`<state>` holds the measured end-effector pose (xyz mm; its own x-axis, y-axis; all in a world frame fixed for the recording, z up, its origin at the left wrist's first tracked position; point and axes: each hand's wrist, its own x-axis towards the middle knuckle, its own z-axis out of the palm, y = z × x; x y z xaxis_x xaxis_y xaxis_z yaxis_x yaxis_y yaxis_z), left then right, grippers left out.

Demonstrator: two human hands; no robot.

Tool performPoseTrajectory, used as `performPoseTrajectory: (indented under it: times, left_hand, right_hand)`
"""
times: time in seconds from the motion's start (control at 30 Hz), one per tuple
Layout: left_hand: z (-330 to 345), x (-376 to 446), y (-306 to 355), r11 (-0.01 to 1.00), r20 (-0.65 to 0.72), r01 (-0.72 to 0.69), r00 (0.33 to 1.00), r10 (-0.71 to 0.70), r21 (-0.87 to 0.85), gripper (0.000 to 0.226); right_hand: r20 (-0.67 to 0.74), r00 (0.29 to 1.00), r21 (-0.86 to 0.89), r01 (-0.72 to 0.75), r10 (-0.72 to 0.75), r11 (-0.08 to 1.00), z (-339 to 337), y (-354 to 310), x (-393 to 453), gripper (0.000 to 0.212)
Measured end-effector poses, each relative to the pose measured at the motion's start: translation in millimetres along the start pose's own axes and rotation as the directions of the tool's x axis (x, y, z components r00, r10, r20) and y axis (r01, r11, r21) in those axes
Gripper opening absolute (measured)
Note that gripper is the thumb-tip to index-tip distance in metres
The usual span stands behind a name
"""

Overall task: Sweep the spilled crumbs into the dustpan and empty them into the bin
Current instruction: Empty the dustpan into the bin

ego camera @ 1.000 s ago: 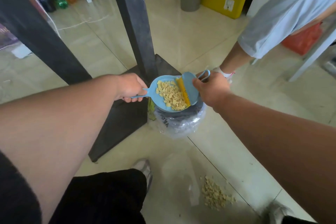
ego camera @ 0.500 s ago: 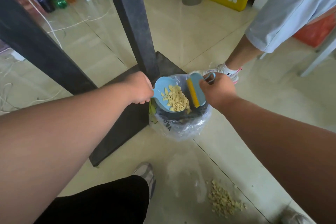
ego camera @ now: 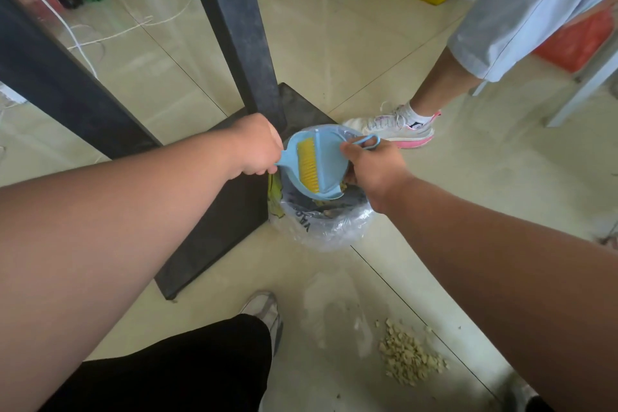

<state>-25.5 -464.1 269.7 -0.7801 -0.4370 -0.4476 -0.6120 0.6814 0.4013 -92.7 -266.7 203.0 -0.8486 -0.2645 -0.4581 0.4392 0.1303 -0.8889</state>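
Observation:
My left hand (ego camera: pixel 257 145) grips the handle of a light blue dustpan (ego camera: pixel 329 182), which is tipped over a small bin (ego camera: pixel 321 226) lined with a clear plastic bag. My right hand (ego camera: pixel 371 167) holds a blue brush with yellow bristles (ego camera: pixel 308 165), and the bristles lie across the inside of the pan. The pan looks bare, and a few yellow crumbs show just under its lip inside the bin. A pile of pale crumbs (ego camera: pixel 406 358) lies on the tiled floor at the lower right, near my feet.
A black table post and its flat base plate (ego camera: pixel 214 221) stand right beside the bin on the left. Another person's leg and white-pink shoe (ego camera: pixel 398 127) are just behind the bin. A grey bin and yellow box stand far back; bottles at top left.
The dustpan has tilted further over the bin and the crumbs that filled it have slid out. The brush has swept across the pan from its right side to the middle.

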Motion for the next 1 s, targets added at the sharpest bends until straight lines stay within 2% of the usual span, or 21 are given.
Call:
performPoseTrajectory:
  times: [0.07, 0.17, 0.2, 0.27, 0.37, 0.43, 0.57, 0.63, 0.73, 0.9, 1.0]
  left_hand:
    - [-4.1, 0.7, -7.0, 1.000, -0.027, 0.004, 1.000, -0.005, -0.020, 0.030]
    - [-6.8, 0.2, -16.1, 0.998, -0.062, -0.004, 0.998, 0.007, 0.057, 0.030]
    - [-7.3, -0.3, -18.1, 0.996, -0.072, -0.006, 0.997, 0.012, 0.084, 0.031]
    - [-7.7, 0.6, -21.0, 0.995, -0.078, 0.002, 0.997, 0.006, 0.101, 0.032]
    - [-8.4, 2.8, -23.3, 0.999, -0.032, -0.002, 0.999, 0.003, 0.041, 0.026]
    - [-9.2, 2.7, -21.9, 1.000, -0.001, -0.022, 1.000, 0.022, 0.002, 0.025]
    - [-10.2, -2.6, -18.7, 0.993, -0.021, -0.109, 0.994, 0.110, 0.049, 0.024]
    - [-11.4, -7.7, -20.4, 0.993, -0.026, -0.111, 0.993, 0.112, 0.037, 0.023]
    - [-15.7, -18.5, -21.4, 0.991, -0.014, -0.104, 0.995, 0.104, -0.085, 0.018]
    - [-15.8, -46.1, -12.1, 0.970, 0.100, -0.087, 0.989, 0.112, -0.227, 0.015]
    - [-5.6, -59.5, 2.7, 0.956, 0.174, -0.081, 0.976, 0.134, -0.282, 0.014]
  right_hand:
    - [-0.035, 0.999, -0.054, -0.021, 0.019, 0.998, -1.8, 7.1, 1.1, 0.018]
    - [-0.138, 0.990, -0.302, -0.010, -0.033, 0.953, -13.0, 8.6, -1.5, 0.021]
    - [-0.170, 0.985, -0.323, -0.017, -0.040, 0.946, -16.5, 8.2, -1.0, 0.020]
    - [-0.168, 0.986, -0.189, -0.036, 0.003, 0.981, -18.9, 5.4, 1.5, 0.019]
    - [-0.035, 0.997, 0.096, -0.067, 0.071, 0.993, -11.5, 1.3, 2.3, 0.018]
    - [-0.005, 0.998, 0.098, -0.061, 0.062, 0.993, -5.6, 2.7, 2.6, 0.019]
    - [-0.138, 0.988, -0.153, 0.041, -0.062, 0.987, -13.2, 0.1, -0.2, 0.016]
    - [-0.147, 0.989, -0.046, 0.007, -0.014, 0.999, -23.7, -2.7, -1.3, 0.015]
    - [-0.086, 0.995, 0.175, -0.026, 0.042, 0.984, -43.6, -9.1, -9.3, 0.010]
    - [-0.041, 0.999, 0.317, -0.011, 0.025, 0.949, -84.6, -19.4, -39.7, 0.020]
    - [-0.041, 0.998, 0.367, -0.026, 0.044, 0.930, -110.3, -20.7, -62.0, 0.013]
